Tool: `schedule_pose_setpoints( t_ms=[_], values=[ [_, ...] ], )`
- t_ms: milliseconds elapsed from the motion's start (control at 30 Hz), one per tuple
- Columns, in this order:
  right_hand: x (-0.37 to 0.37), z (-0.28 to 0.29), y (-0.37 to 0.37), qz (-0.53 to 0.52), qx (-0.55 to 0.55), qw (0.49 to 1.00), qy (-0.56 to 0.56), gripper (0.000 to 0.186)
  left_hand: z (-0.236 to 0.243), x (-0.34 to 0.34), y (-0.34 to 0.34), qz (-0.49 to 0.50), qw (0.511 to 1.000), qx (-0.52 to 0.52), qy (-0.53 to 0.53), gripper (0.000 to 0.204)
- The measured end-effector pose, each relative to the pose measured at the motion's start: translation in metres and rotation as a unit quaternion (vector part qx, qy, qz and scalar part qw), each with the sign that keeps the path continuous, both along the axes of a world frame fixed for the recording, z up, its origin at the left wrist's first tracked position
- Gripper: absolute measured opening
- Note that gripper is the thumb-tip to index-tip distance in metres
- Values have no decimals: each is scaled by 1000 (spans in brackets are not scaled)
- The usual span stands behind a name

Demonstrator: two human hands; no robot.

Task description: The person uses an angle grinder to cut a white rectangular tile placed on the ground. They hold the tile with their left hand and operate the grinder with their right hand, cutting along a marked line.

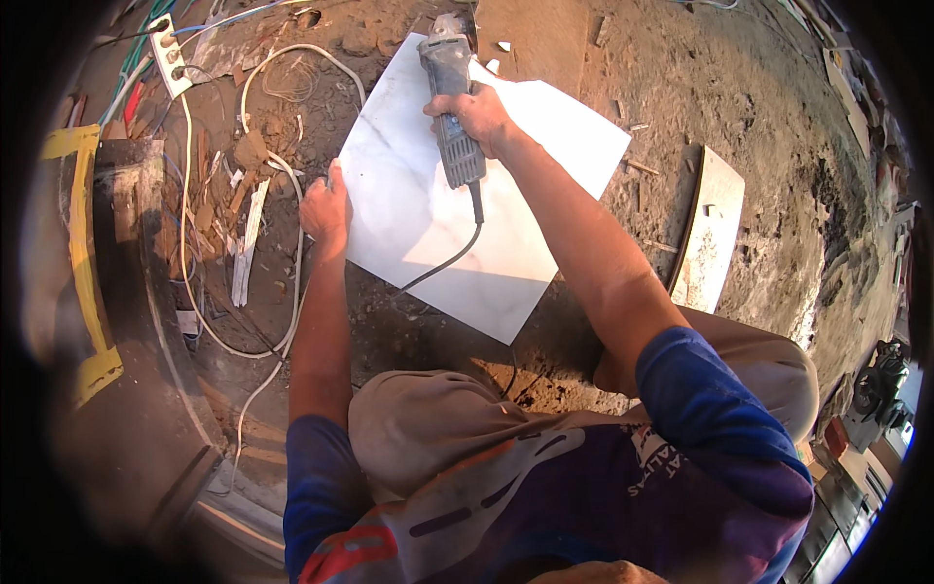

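The long grey angle grinder (pixel 448 70) was gripped by the right hand (pixel 477 115), pointed away over a flat white marbled tile (pixel 413 209) whose left edge was touched by the half-curled left hand (pixel 325 206).

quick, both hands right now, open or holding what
Left hand: at the left edge of the white tile; grip cannot be told.
Right hand: closed around the angle grinder.

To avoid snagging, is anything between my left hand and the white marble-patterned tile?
Nothing visible: your left hand is right at the left edge of the white marble-patterned tile. The thin black cord of the grey handheld grinder crosses the tile farther right.
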State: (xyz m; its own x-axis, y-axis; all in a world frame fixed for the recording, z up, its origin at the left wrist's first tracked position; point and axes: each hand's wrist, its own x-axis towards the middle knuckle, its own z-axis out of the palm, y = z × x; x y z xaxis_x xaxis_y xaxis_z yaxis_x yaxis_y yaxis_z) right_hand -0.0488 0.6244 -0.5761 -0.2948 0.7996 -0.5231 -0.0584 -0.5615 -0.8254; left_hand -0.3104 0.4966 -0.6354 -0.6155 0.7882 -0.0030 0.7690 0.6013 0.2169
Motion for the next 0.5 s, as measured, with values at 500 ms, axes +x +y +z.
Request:
schedule_pose_setpoints(
  t_ms=[500],
  values=[
    [3,9,-6,33,4,999,-13,36,-5,-3,-1,-5,1000,12,-12,76]
  ],
)
